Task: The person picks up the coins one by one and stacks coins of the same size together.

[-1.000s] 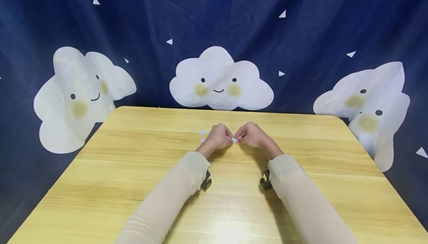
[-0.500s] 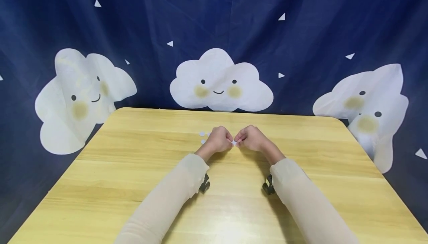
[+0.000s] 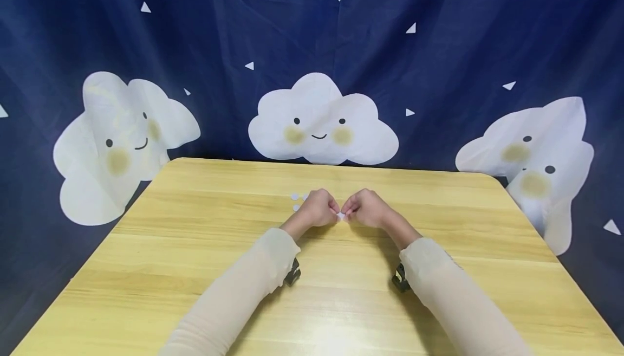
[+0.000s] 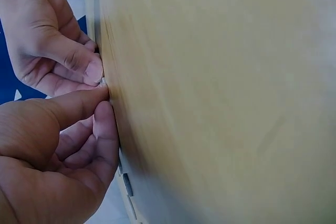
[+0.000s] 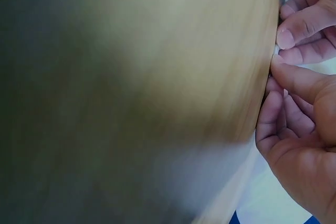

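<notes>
In the head view my left hand (image 3: 318, 208) and right hand (image 3: 368, 208) meet over the wooden table, fingertips nearly touching. Between them is a small flat white piece (image 3: 340, 216), pinched at one side by each hand's thumb and fingers. Most of this piece is covered; just a pale sliver (image 4: 103, 82) shows in the left wrist view. To the left of my left hand lie several small white discs (image 3: 294, 196), partly hidden behind that hand. Both wrist views look low along the tabletop, with the two hands' fingertips close together.
The light wooden table (image 3: 195, 247) spreads out on all sides of the hands, its far edge just beyond them. Behind it hangs a dark blue curtain (image 3: 214, 31) printed with white clouds. A small black camera (image 3: 401, 278) shows at the right wrist, another (image 3: 292, 273) at the left.
Both hands have drawn a little nearer to me, the white piece still pinched between them. The wrists have spread slightly apart. The discs stay where they lay; the whole head view shifts slightly.
</notes>
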`<state>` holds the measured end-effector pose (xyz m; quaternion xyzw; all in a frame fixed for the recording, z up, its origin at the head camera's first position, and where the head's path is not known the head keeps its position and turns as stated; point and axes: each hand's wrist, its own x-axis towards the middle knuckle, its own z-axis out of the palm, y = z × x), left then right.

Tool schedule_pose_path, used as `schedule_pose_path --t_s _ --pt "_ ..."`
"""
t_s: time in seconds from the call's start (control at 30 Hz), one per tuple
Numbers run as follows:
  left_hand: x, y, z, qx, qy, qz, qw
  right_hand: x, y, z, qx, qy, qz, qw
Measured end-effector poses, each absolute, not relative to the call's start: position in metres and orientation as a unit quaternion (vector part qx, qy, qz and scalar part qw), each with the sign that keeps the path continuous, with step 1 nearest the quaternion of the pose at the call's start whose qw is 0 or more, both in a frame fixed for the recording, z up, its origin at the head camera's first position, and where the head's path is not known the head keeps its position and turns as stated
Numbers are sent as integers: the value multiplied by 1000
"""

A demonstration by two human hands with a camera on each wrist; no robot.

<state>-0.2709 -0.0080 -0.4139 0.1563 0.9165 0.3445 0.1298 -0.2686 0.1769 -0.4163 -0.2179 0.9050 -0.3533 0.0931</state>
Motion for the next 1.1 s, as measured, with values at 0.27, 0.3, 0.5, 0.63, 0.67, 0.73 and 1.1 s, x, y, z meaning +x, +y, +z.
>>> schedule_pose_path --t_s 0.27,0.3,0.5,0.63,0.67,0.73,1.1 --pt "-262 -14 -414 182 914 333 144 -259 176 -415 -238 898 -355 103" --pt "-261 -14 -414 187 913 332 146 -257 176 -415 -240 897 -355 104" --pt "-253 -19 -411 208 905 333 164 -247 177 -416 -257 890 -359 108" --pt "-250 -22 -412 217 904 332 162 -241 177 -416 -265 883 -372 114" --pt "-249 -22 -412 220 904 330 159 -240 178 -417 -266 881 -373 115" --pt "-247 -23 -411 227 905 325 156 -238 178 -417 -271 878 -377 116" --pt "-233 -29 -408 240 898 324 178 -227 175 -419 -285 874 -372 130"
